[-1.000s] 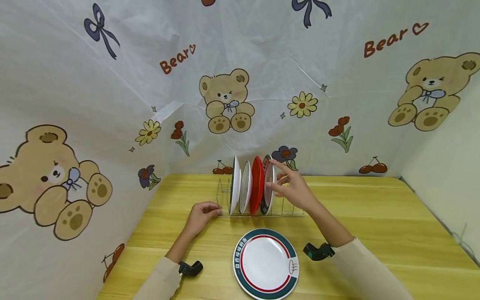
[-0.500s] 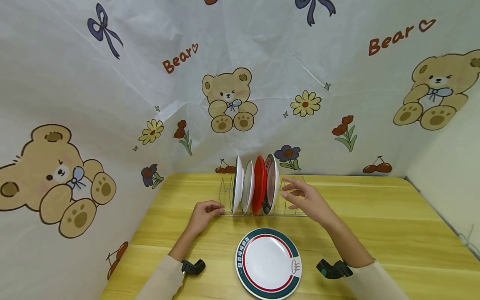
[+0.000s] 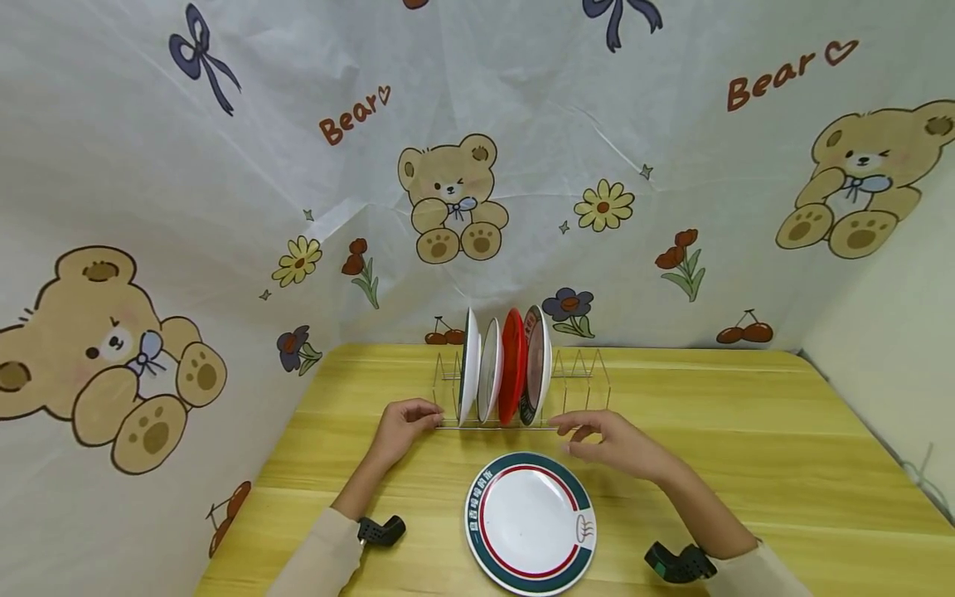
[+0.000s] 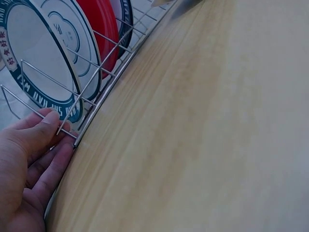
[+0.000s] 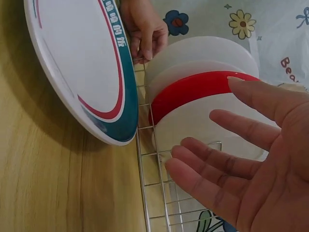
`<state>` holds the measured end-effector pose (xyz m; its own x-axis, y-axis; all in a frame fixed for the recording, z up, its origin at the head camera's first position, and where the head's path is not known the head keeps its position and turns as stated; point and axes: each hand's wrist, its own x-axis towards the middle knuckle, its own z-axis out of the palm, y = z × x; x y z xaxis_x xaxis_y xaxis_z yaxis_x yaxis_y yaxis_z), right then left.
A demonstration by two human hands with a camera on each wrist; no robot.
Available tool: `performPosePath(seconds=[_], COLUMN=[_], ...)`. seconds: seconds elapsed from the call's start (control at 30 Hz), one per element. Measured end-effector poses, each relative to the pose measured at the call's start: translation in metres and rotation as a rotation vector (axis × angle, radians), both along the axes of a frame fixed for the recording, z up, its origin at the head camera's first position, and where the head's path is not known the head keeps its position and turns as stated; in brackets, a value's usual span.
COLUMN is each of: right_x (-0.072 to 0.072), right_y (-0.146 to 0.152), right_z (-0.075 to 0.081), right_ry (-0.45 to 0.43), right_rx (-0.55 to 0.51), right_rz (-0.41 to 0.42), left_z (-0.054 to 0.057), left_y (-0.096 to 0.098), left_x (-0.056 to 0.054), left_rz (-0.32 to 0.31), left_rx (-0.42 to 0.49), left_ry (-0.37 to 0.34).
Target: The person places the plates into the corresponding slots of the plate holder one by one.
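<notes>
A wire dish rack (image 3: 492, 428) stands on the table and holds several plates on edge. From left to right these are a white plate (image 3: 469, 365) with a green rim pattern, a smaller pale plate (image 3: 489, 371), a red plate (image 3: 512, 365) and a white plate (image 3: 539, 365) with a dark patterned rim. My left hand (image 3: 403, 429) pinches the rack's left end wire between thumb and fingers. Near the rack's front right, my right hand (image 3: 619, 444) holds nothing, its fingers spread and loosely bent. A green-and-red-rimmed plate (image 3: 530, 522) lies flat in front of the rack.
The wooden table (image 3: 731, 431) extends to both sides of the rack. Behind it hangs a white cloth (image 3: 537, 149) printed with bears and flowers. A pale wall (image 3: 880, 348) borders the right side, with a thin cord at its lower edge.
My right hand has let go of the rightmost racked plate, drawn away to the right and then come down toward the rack's front. My left hand stays on the rack.
</notes>
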<state>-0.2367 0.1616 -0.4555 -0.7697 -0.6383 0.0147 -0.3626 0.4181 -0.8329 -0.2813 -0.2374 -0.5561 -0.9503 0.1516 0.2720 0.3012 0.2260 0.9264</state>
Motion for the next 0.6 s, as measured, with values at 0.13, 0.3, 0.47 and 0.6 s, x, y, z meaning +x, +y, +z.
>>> performPosePath(seconds=[0.13, 0.3, 0.47, 0.6], right_x=[-0.002, -0.002, -0.001, -0.002], right_y=[-0.001, -0.005, -0.006, -0.006], right_z=[-0.008, -0.015, -0.022, -0.027], right_ry=[-0.038, -0.092, -0.103, -0.111], right_rx=[0.043, 0.098, 0.131, 0.119], right_rz=[0.069, 0.153, 0.198, 0.228], left_z=[0.002, 0.002, 0.001, -0.001], left_y=[0.001, 0.000, 0.000, 0.000], left_x=[0.000, 0.001, 0.000, -0.001], left_rz=[0.005, 0.010, -0.013, -0.025], left_rx=[0.004, 0.009, 0.007, 0.008], left_ry=[-0.011, -0.009, 0.005, 0.022])
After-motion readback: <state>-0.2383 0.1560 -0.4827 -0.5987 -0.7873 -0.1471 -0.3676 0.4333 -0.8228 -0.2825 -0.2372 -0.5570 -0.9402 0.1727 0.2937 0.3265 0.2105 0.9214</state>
